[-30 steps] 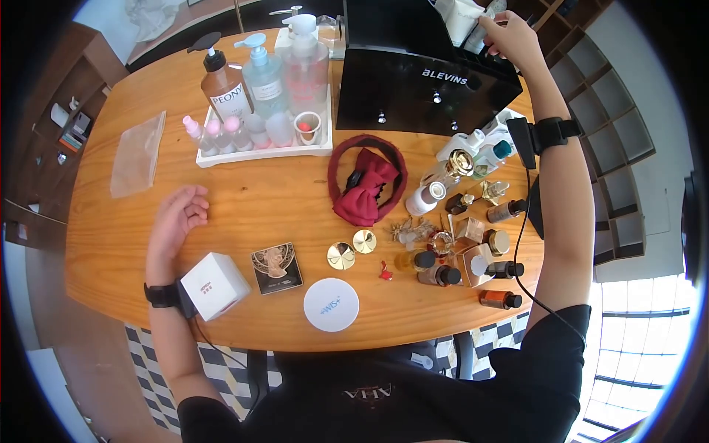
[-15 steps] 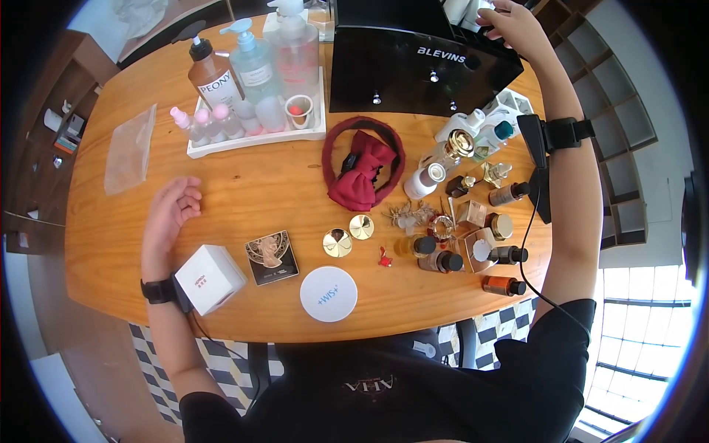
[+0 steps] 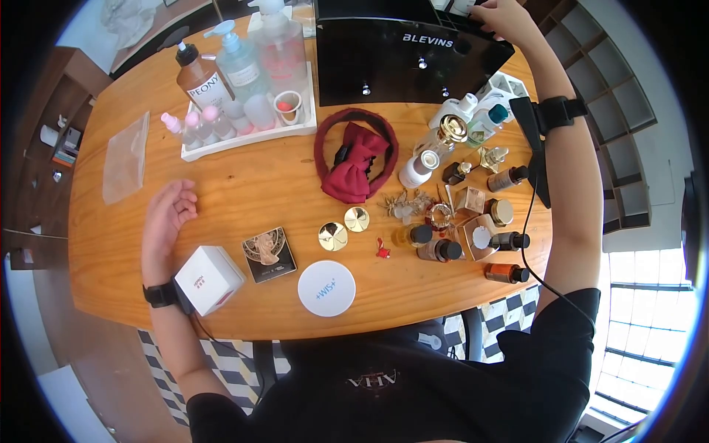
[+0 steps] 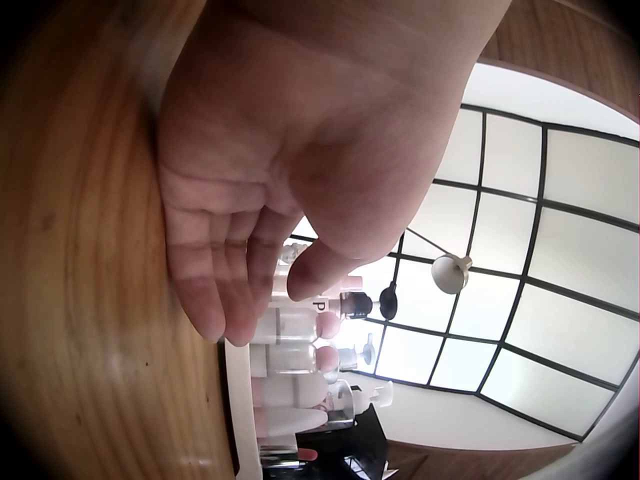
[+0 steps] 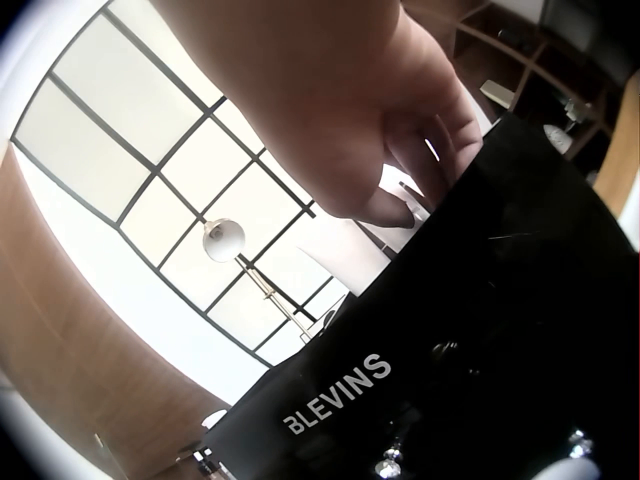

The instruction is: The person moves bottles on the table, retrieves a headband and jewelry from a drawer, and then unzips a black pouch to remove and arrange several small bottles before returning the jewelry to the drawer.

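One black box stands at the far side of the table, and three knobs are seen on its front. The right hand is at the top of this box, at its right end. Its thumb and fingers are bent downward behind the front edge, and their tips are partly hidden, so I cannot tell if they grip something. At least one white item stands in the box top, near the thumb.

The left hand rests on the table; its fingers are loosely bent and hold nothing. Near it are one white carton and one square decorated case.

To the right of these lie one round white case and two round gold pieces, the two almost side by side. One white tray carries three large pump bottles, three small bottles with pink caps and one cup. Between tray and bottles on the right lies one red headband with one bow.
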The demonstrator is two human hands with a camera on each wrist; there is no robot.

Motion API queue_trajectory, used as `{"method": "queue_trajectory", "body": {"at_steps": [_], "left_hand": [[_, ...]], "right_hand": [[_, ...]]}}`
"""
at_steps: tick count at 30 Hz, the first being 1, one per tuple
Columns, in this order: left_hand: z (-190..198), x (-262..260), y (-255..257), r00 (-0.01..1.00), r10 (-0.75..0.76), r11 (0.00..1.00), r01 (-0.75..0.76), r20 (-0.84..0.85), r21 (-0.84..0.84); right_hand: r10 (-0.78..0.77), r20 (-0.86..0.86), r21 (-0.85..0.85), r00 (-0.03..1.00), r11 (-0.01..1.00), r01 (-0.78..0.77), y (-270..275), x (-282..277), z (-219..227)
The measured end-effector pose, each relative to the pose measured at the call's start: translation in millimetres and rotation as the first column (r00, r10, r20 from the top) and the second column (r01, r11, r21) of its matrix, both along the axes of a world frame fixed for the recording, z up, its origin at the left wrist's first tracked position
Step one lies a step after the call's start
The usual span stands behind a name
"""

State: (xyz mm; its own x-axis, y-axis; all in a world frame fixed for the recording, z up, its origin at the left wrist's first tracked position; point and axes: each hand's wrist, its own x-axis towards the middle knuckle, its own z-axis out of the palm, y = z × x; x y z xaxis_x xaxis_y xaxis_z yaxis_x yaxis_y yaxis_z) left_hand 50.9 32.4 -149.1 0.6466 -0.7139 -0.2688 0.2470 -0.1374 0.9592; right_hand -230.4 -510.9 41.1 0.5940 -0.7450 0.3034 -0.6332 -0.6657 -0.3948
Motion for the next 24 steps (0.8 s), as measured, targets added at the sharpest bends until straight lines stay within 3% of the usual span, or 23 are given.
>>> {"method": "queue_trajectory", "body": {"at_steps": [11, 15, 18, 20, 22, 24], "left_hand": [[0, -1, -1, 1.0, -0.005, 1.0, 0.004, 0.008, 0.004], [1, -2, -1, 1.0, -0.009, 1.0, 0.009, 0.013, 0.002], [1, -3, -1, 1.0, 0.002, 1.0, -0.002, 0.018, 0.019], [3, -4, -1, 1.0, 0.004, 1.0, -0.004, 0.024, 0.028], [2, -5, -2, 1.0, 0.003, 1.0, -0.004, 0.027, 0.029], [2, -4, -1, 0.999, 0.0, 1.0, -0.001, 0.033, 0.025]], "right_hand": [[0.082, -0.05, -0.011, 0.995, 0.997, -0.083, -14, 9, -7], [0.088, -0.044, 0.124, 0.995, 0.989, -0.081, 8, 0, 6], [0.053, 0.024, -0.102, 0.998, 0.993, -0.05, 35, -19, 16], [0.136, 0.063, -0.373, 0.989, 0.922, -0.103, 50, -34, 19], [0.119, 0.115, -0.247, 0.986, 0.965, -0.088, 81, -51, 26], [0.372, 0.046, -0.083, 0.927, 0.926, -0.367, 67, -77, 7]]}}
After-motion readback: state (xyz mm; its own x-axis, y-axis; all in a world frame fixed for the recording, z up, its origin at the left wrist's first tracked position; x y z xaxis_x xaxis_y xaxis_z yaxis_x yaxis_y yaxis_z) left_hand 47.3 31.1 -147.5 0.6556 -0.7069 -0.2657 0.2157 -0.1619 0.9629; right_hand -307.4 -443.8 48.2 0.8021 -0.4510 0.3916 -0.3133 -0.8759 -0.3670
